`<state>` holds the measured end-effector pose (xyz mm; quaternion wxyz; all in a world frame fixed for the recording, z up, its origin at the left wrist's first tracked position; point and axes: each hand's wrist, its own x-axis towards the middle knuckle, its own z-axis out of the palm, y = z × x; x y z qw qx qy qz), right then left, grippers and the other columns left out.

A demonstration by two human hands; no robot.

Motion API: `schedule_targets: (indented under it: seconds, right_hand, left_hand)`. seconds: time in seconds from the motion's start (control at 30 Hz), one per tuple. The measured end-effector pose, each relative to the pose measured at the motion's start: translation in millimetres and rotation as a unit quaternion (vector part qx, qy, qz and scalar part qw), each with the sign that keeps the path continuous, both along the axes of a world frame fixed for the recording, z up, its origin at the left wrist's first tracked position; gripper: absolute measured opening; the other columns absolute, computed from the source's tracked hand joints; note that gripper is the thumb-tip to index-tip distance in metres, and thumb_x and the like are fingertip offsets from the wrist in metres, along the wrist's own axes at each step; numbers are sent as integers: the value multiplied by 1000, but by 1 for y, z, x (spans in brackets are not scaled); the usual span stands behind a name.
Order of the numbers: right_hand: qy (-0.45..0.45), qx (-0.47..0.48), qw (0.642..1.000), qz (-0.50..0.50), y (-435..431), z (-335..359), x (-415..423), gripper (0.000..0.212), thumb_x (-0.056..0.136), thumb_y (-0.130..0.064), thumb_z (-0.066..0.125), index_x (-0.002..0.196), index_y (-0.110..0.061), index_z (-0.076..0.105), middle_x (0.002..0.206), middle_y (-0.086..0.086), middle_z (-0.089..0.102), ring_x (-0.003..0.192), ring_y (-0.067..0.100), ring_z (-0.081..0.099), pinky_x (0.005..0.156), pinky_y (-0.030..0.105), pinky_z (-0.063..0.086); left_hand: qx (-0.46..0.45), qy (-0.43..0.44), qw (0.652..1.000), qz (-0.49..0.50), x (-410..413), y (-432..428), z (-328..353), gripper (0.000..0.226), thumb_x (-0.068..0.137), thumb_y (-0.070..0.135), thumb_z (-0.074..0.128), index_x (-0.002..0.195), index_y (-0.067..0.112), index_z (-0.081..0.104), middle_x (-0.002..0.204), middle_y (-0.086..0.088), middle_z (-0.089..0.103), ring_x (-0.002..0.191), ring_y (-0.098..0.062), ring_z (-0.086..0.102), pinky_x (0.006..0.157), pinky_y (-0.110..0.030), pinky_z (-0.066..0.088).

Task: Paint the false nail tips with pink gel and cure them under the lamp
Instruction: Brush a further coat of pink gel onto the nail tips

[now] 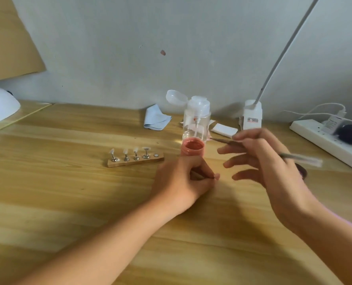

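Left hand (183, 179) rests on the worktop (68, 202) near centre, fingers curled and pinching a thin piece (216, 177) with a pinkish end. It's too blurred to name. Right hand (269, 161) is raised just to the right, apart from the left. Thumb and forefinger pinch a brush (294, 157), other fingers spread, brush tip pointing left toward the gel jar (192, 148). A dark round thing (302, 171) is partly hidden behind the right hand.

Jar is open with pink gel showing, just beyond the left hand. Can't tell if they touch.

Left of the jar is a wooden holder (136, 161) with four small metal stands, each carrying a clear nail tip (146, 149). The fifth spot shows only a bare disc.

Right behind the jar is a clear pump bottle (196, 118), flip cap open. Blue cloth (156, 119) lies to its left, white pads (224, 129) to its right, then a desk lamp base (252, 117) by the wall. Power strip (323, 142) sits far right with plugs in. White curing lamp (0, 105) is far left, well apart from the tips.
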<state>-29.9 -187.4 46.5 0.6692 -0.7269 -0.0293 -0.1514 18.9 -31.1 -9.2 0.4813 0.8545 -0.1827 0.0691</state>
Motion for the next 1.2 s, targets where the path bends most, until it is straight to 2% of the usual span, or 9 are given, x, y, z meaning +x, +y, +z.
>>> schedule_targets:
  seconds: [0.13, 0.2, 0.3, 0.43, 0.6, 0.83, 1.2]
  right_hand:
    - [16, 40, 999, 9, -14, -21, -19, 9, 95, -8, 53, 86, -7, 57, 72, 5, 67, 60, 15, 54, 54, 21, 48]
    - [31, 42, 999, 13, -17, -24, -18, 11, 94, -6, 53, 84, -9, 54, 66, 4, 63, 57, 13, 50, 52, 19, 45]
    - [30, 25, 999, 18, -17, -27, -14, 16, 92, -2, 52, 78, -9, 50, 62, 6, 63, 53, 15, 48, 50, 20, 43]
    - [27, 15, 999, 26, -18, -30, -11, 17, 88, 0, 56, 75, -7, 49, 62, 11, 66, 51, 15, 48, 49, 21, 43]
    - [30, -21, 999, 40, -17, -32, -9, 11, 73, -17, 57, 76, -8, 52, 64, 11, 69, 53, 14, 52, 51, 20, 45]
    - [15, 30, 999, 26, -21, -35, -9, 7, 76, -16, 55, 74, -10, 50, 60, 8, 63, 51, 15, 50, 48, 20, 44]
    - [25, -9, 998, 51, -19, -33, -10, 9, 73, -16, 56, 75, -9, 51, 59, 5, 62, 51, 11, 50, 49, 18, 43]
  left_hand:
    - [3, 7, 1000, -11, 0, 0, 2, 15, 77, 37, 83, 70, 31, 71, 75, 20, 72, 56, 8, 54, 61, -16, 38]
    - [0, 10, 1000, -12, -1, -1, 2, 14, 77, 35, 84, 71, 30, 72, 74, 19, 71, 55, 9, 53, 59, -12, 35]
    - [-4, 12, 1000, -13, -2, 0, 2, 12, 77, 34, 84, 74, 27, 74, 70, 20, 68, 53, 8, 51, 59, -15, 34]
    - [-7, 21, 1000, -12, -1, 0, 1, 12, 76, 32, 84, 73, 28, 73, 63, 20, 63, 53, 5, 50, 60, -18, 35]
    - [-11, 26, 999, -15, 3, 1, -1, 19, 73, 24, 85, 67, 33, 70, 62, 22, 63, 52, 2, 49, 60, -20, 36]
    - [-25, 16, 999, -27, 4, 1, -4, 14, 76, 35, 83, 70, 31, 71, 61, 23, 63, 52, 2, 48, 57, -17, 35]
    - [-11, 27, 999, -19, 2, 2, -1, 13, 74, 26, 85, 72, 29, 72, 59, 24, 60, 49, 0, 45, 53, -15, 32]
